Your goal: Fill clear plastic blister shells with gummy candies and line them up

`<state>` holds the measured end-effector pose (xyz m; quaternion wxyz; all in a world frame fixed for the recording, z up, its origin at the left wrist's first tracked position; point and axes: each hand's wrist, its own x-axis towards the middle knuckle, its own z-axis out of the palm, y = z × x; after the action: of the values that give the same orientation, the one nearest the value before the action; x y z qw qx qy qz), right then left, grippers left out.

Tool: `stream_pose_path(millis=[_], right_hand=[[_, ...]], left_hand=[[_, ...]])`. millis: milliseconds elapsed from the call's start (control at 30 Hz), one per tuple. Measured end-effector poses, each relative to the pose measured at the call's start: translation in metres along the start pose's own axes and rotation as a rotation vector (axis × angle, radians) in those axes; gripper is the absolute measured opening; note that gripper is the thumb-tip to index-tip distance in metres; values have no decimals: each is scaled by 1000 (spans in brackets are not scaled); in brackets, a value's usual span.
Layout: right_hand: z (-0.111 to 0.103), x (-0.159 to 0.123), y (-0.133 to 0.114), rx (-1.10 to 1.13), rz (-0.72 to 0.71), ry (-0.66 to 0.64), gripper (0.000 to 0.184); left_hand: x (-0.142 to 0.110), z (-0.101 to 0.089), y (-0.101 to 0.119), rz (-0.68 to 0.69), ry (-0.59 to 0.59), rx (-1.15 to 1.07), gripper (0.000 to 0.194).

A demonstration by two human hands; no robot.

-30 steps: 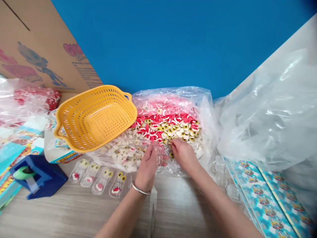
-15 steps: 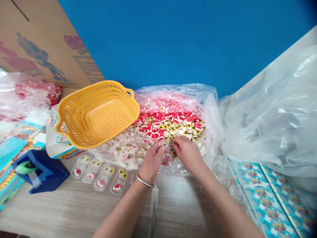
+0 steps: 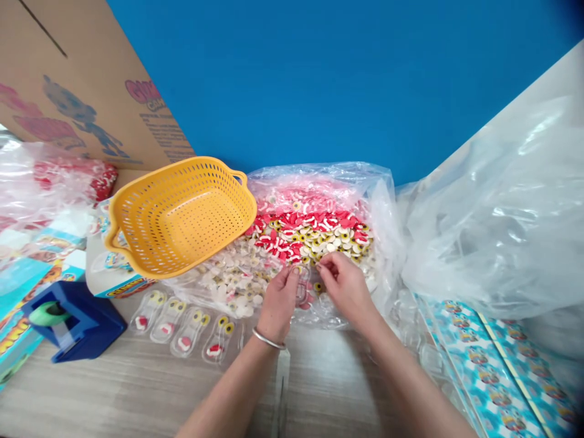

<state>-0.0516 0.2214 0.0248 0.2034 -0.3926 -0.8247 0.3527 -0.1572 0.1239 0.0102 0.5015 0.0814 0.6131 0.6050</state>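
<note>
My left hand (image 3: 279, 298), with a bangle on its wrist, pinches a small clear plastic blister tray (image 3: 302, 285) upright above a clear bag of gummy candies (image 3: 314, 193). My right hand (image 3: 345, 286) sits just right of that tray, its fingertips pinched together at the pile of gummy eyeballs (image 3: 319, 240). Whether those fingers hold a candy is hidden. Several filled blister trays (image 3: 188, 331) lie in a row on the table, just left of my left wrist.
A yellow perforated plastic basket (image 3: 182, 216) rests at the bag's left. Left of it are a blue tape dispenser (image 3: 73, 322) and a cardboard box (image 3: 77, 79). Stacked clear trays (image 3: 410, 328), printed blue cards (image 3: 488, 377) and a plastic sheet (image 3: 497, 213) lie right.
The whole view has shifted slightly with my head. The clear tray in my left hand has moved a little to the right, and my hands stay close together.
</note>
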Motion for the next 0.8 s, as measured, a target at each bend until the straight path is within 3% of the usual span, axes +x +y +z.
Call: stream_pose_path(millis=[67,133,300,467,567,667,800], right_hand=[[4,-1,-4,304,50,8,5],[10,-4,-9,377,48,-7,7],[20,-7,-15,-12,-170,1,19],[19,20,-16,-224,-187,21,23],[20,39,-16,-377,-178,-33,22],[20,45,-12,-224,-166,-51,16],[12,30,-8,280,-38,-210,9]], left_hand=[[0,0,-2,53,-20,43,32],[0,-1,-3,102,-28,89,32],[-3,-5,-4,145,40,104,28],[-3,-10,4,122,69,-3,22],[-1,-12,8,111,85,-37,22],[0,-13,9,102,98,-64,26],[-2,-11,12,100,90,-100,30]])
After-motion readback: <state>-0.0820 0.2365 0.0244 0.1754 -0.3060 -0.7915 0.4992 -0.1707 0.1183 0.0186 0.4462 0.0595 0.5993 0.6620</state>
